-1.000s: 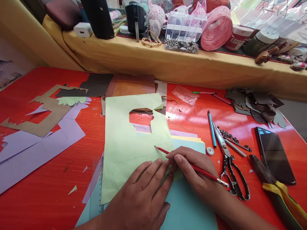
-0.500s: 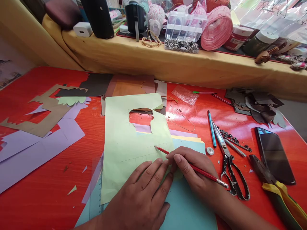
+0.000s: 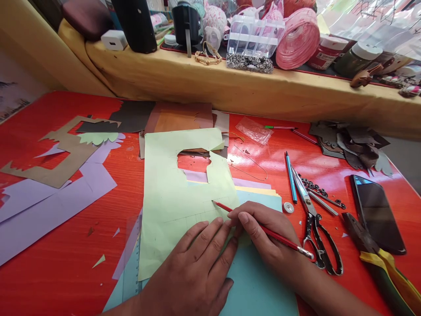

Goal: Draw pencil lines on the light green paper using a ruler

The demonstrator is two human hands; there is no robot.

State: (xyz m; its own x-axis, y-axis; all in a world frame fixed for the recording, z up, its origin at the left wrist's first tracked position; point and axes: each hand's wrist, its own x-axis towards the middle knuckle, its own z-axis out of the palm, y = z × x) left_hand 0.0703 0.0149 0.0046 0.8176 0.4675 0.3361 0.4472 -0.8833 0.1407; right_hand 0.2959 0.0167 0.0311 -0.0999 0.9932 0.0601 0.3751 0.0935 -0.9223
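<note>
My left hand (image 3: pixel 194 267) lies flat, fingers spread, pressing down on a pale green paper sheet (image 3: pixel 174 197) that has a hole cut out near its top. My right hand (image 3: pixel 263 237) is closed round a red pencil (image 3: pixel 279 239), whose tip rests on the green sheet just beyond my left fingertips. Under the green sheet lie a light blue sheet (image 3: pixel 256 289) and several other coloured sheets. All of it rests on a glossy red table (image 3: pixel 66 263).
Scissors (image 3: pixel 312 224), a blue pen (image 3: pixel 290 177), small metal eyelets (image 3: pixel 315 188), a phone (image 3: pixel 376 213) and pliers (image 3: pixel 378 259) lie to the right. Lilac and tan paper offcuts (image 3: pixel 59 175) cover the left. A cluttered yellow ledge (image 3: pixel 230 83) runs along the back.
</note>
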